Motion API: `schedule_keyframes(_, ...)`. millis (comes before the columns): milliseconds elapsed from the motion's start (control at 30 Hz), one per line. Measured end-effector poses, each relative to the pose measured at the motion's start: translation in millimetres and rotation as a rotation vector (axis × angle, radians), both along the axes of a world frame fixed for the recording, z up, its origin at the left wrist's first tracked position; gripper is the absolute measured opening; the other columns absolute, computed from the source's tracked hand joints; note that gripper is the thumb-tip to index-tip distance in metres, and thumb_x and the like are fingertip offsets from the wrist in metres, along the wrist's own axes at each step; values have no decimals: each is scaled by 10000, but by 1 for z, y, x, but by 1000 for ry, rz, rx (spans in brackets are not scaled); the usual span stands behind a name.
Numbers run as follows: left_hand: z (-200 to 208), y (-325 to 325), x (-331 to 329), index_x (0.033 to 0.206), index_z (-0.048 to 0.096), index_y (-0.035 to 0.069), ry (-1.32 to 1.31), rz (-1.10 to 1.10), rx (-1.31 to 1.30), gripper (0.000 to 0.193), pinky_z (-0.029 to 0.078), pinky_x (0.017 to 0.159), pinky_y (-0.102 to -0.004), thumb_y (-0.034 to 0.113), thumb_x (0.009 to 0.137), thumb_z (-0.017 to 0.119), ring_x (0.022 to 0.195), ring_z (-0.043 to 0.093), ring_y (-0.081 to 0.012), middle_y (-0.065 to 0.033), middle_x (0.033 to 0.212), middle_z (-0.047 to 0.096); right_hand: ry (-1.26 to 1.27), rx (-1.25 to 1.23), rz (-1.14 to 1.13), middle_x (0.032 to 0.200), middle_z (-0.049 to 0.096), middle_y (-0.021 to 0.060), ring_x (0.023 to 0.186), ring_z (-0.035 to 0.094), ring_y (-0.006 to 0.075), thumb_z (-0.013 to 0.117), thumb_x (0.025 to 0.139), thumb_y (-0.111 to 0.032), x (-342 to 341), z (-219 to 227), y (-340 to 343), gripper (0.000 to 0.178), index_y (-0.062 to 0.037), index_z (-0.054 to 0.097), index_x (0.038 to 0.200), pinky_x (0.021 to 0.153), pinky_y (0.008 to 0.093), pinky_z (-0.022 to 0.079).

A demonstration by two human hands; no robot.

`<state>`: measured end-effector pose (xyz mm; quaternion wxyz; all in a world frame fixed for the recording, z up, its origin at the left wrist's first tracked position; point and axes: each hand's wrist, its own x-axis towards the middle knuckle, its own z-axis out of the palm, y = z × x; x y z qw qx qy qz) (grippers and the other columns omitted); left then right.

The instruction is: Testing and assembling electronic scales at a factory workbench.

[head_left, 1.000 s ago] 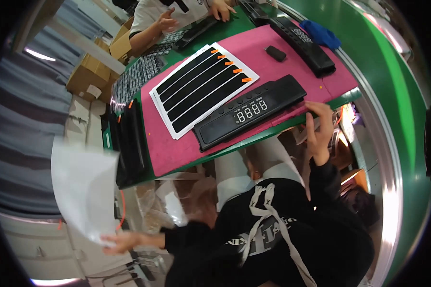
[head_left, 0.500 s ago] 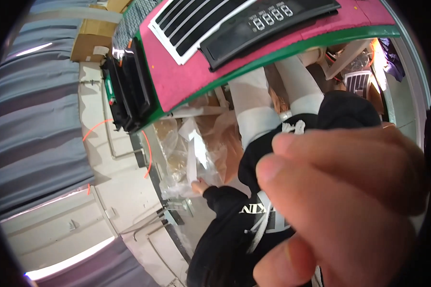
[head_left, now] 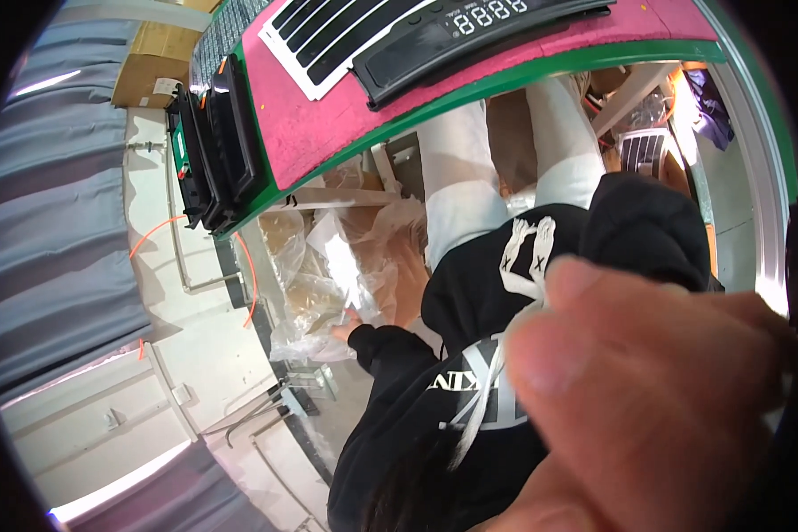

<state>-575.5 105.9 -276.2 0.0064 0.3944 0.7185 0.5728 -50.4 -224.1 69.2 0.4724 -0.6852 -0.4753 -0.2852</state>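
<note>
My left hand [head_left: 346,328], at the end of a black sleeve, is small in the view over a clear plastic bag [head_left: 297,301] below the table's left part. Its fingers look apart; a bright white patch [head_left: 337,262] lies just beyond them on the plastic. My right hand [head_left: 647,381] is raised very close to the camera and blurred. Its fingers are curled with the thumb pressed in, and whatever may be between them is hidden. On the pink table mat [head_left: 319,133] lies a black display panel [head_left: 434,53] with printed digit segments, beside a white sheet with black strips [head_left: 328,44].
Black plastic housings [head_left: 217,151] stand at the table's left end. A cardboard box [head_left: 151,66] and a grey curtain [head_left: 53,222] are farther left. The green table edge [head_left: 505,75] crosses above my legs. Another striped sheet [head_left: 643,151] lies below on the right.
The white strip in my left hand no longer stands out, and its fingers have spread. The view has shifted, moving the table up and left. My right hand stays raised and curled.
</note>
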Motion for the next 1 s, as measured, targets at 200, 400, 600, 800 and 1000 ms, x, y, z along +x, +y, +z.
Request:
schedule_keyframes(200, 8, 54, 132, 1170, 484, -53, -241, -174, 87, 338, 470, 786, -422, 170, 922, 538, 935, 550, -344, -215, 1059, 551, -5, 5, -71, 761, 621, 64, 570, 552, 187, 645, 767, -127, 8, 0, -15, 134, -31, 583, 837, 509, 296, 418)
schedule_keyframes(400, 160, -6, 341, 1054, 528, -23, -52, -435, 517, 202, 444, 771, -353, 113, 906, 543, 873, 531, -264, -148, 951, 539, -36, -5, -167, 735, 625, 44, 529, 546, 165, 661, 792, -176, 8, 8, 6, 158, -35, 593, 814, 478, 275, 408)
schedule_keyframes(600, 278, -92, 513, 909, 569, -19, 4, -1328, 128, 233, 424, 660, -275, 202, 884, 638, 729, 515, -162, -71, 809, 550, -154, -206, -123, 693, 599, 18, 482, 522, 162, 656, 788, -141, 70, 2, 31, 182, -55, 584, 646, 413, 265, 374)
schedule_keyframes(800, 279, -52, 563, 902, 594, -18, 693, -1188, -105, 300, 433, 610, -299, 251, 833, 706, 653, 536, -199, -104, 752, 594, -210, -360, -80, 676, 587, 66, 539, 563, 237, 611, 820, -167, 125, 7, 76, 263, -39, 565, 595, 475, 335, 430)
schedule_keyframes(1000, 276, -34, 557, 890, 600, -4, 93, -1350, -259, 252, 420, 608, -276, 232, 866, 683, 678, 522, -124, -37, 727, 567, -264, -759, 76, 673, 599, 131, 661, 616, 322, 533, 880, -265, 165, 17, 125, 317, -3, 611, 720, 557, 394, 484)
